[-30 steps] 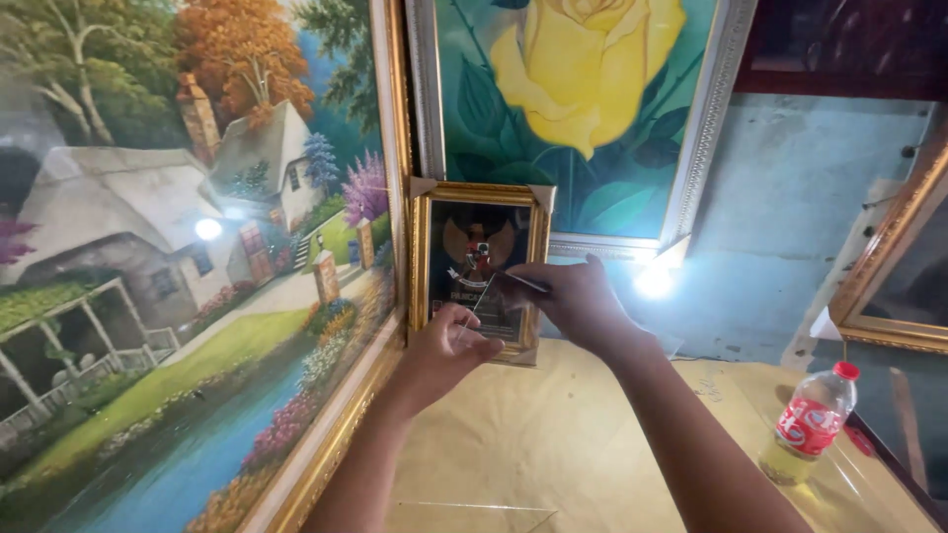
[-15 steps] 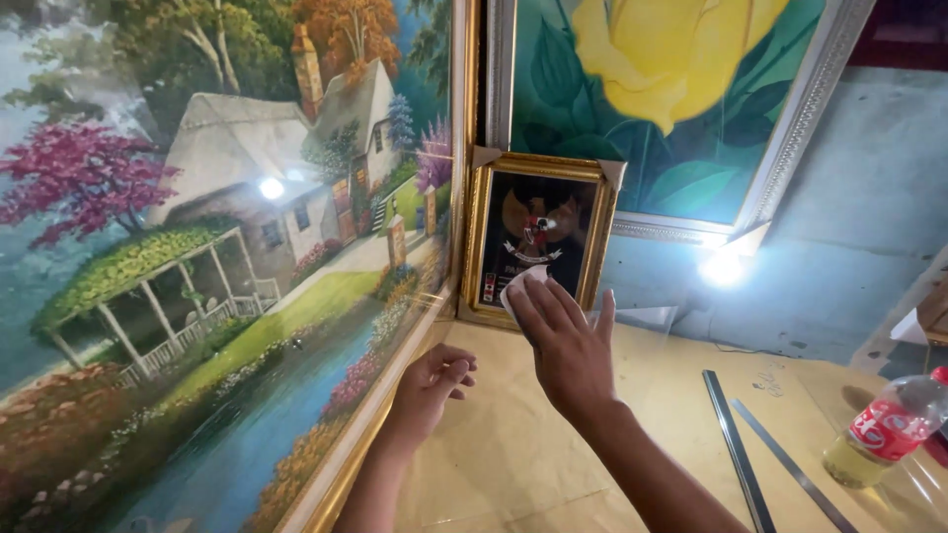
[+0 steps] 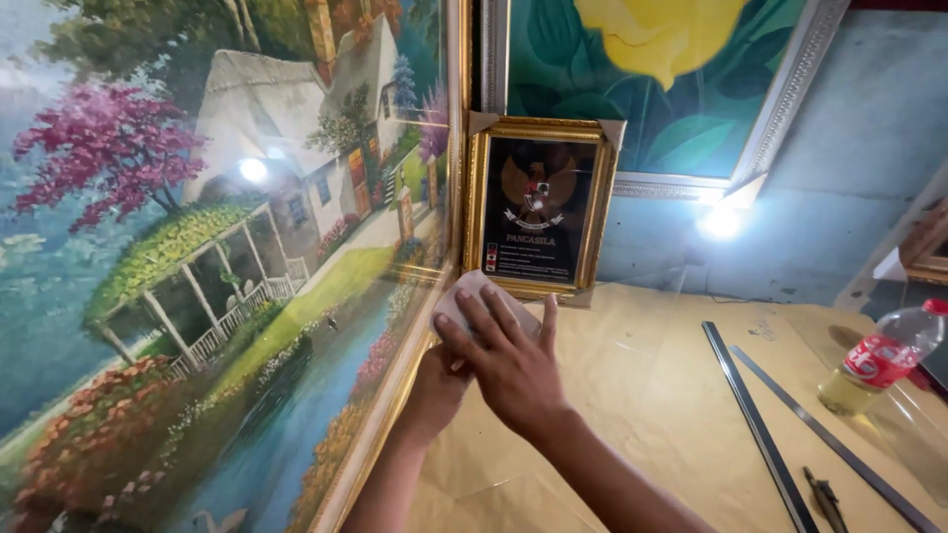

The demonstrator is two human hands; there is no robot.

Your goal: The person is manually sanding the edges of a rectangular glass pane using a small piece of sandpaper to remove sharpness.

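Right hand (image 3: pixel 509 360): laid flat, fingers (image 3: pixel 481 314) spread apart and pressing a small pale cloth pad (image 3: pixel 472 293) down, only its upper edge peeking out past the fingertips.
Left hand (image 3: pixel 434 387): tucked under the right palm, mostly covered; whether its fingers are curled or open cannot be told from here.
Cloth pad: right under the right fingertips, at the lower gilt edge of the big landscape painting (image 3: pixel 227 257), just below the small frame.
Small gold frame (image 3: pixel 540 207): standing upright just beyond the fingertips, dark glass with an emblem, cardboard protectors on its corners, leaning on the yellow rose painting (image 3: pixel 652 69) behind it.
Counter (image 3: pixel 652 395): covered in tan paper, stretching off to the thumb side of the right hand.
Metal rulers (image 3: pixel 760 424): two long strips lying well off to the right of the fingers, with a small tool (image 3: pixel 825 498) near their end.
Plastic bottle (image 3: pixel 884 360): red label, yellowish liquid, far right, well away from both hands.
Doing it well: my read is a wiping stroke, so keep the pad flat under all the fingers, press evenly, follow the line of the gilt moulding, and mind the small frame, which only leans and could tip if nudged.
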